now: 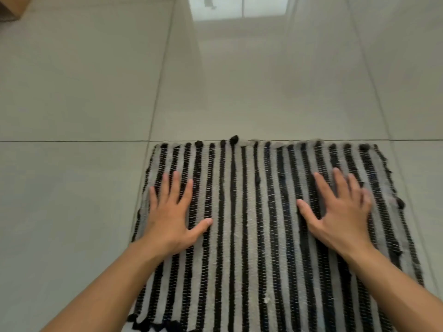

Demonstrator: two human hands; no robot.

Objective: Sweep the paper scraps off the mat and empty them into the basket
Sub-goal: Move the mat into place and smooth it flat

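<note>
A woven mat [239,212] with black and grey stripes lies flat on the tiled floor. My left hand [171,214] rests palm down on its left part, fingers spread, holding nothing. My right hand [340,212] lies palm down on the right part, also spread and empty; its fingers look slightly blurred. One small whitish paper scrap [266,300] sits on the mat near its front, between my forearms. No basket is in view.
Glossy grey floor tiles [84,92] surround the mat on the left, right and far side. A brown object [12,7] pokes into the top left corner. A bright window reflection [239,8] shows on the floor at the top.
</note>
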